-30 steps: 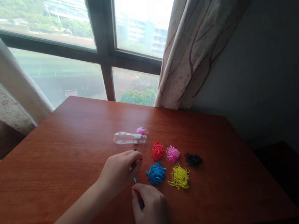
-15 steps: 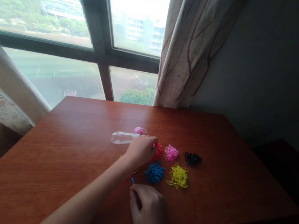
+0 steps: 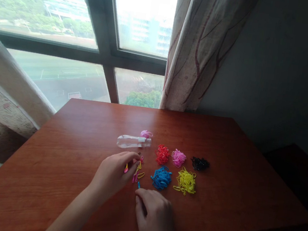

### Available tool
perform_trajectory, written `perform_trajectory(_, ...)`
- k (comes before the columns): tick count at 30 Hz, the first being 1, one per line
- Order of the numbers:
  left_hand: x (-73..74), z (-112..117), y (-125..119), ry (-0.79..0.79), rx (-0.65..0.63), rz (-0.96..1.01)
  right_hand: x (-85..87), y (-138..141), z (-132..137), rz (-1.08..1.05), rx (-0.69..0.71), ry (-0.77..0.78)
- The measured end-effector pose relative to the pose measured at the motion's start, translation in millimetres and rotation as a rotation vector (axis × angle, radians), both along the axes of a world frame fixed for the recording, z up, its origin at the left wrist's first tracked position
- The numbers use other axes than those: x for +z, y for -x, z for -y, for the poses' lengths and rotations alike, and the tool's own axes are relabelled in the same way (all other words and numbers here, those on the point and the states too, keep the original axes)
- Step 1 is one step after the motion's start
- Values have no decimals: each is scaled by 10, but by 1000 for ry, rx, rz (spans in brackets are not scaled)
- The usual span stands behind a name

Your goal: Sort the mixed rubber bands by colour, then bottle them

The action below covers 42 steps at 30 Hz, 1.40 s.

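My left hand (image 3: 116, 169) hovers over a small mixed group of loops; its thumb and forefinger are closed together by a pink loop (image 3: 141, 159), and what they hold is too small to make out. Under and beside its fingertips lie pink loops (image 3: 135, 178) and a yellow loop (image 3: 141, 175). Lower down, my right hand (image 3: 155, 217) rests on the table, thumb and forefinger pinched at a small blue loop (image 3: 138, 185) whose tip sticks out. Ahead of it sit a blue pile (image 3: 161, 178) and a yellow pile (image 3: 186, 181) of similar thin loops.
Behind these lie a red pile (image 3: 162, 155), a pink pile (image 3: 178, 157) and a black pile (image 3: 200, 163). A clear bottle (image 3: 130, 141) lies on its side, with a pink piece (image 3: 146, 134) behind its neck. The brown table (image 3: 50, 162) meets a window and curtains (image 3: 190, 59).
My left hand has moved left and towards me from beside the red pile to the mixed loops, uncovering the bottle's neck. The right hand stays put with the blue loop.
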<state>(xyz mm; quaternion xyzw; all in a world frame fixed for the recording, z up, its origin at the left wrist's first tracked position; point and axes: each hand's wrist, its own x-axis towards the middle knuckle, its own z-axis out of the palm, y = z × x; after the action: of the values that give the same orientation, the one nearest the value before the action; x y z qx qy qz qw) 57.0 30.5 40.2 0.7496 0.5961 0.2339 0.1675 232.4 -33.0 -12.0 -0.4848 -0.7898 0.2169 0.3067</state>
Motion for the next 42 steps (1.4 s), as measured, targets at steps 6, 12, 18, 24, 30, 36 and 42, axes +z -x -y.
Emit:
perform_trajectory(6,-187,327,192,4,19,-2,-2,-18,22,55,41,2)
perform_trajectory(12,-370,514,273,-14,16,25,27,-22,28,6,20,14)
perform_trajectory(18,-386,563,240,-45,41,2,-9,10,28,31,-119,-21)
perform_trajectory(24,-358,549,223,-46,28,-30,37,116,27,181,-208,2)
perform_trajectory(30,-373,550,221,-47,31,-52,21,122,29,159,-199,2)
perform_trajectory(36,-382,548,225,-15,21,-70,14,90,12,122,-113,-28)
perform_trajectory(42,-384,547,235,-11,21,-55,24,91,-50,124,-14,-34)
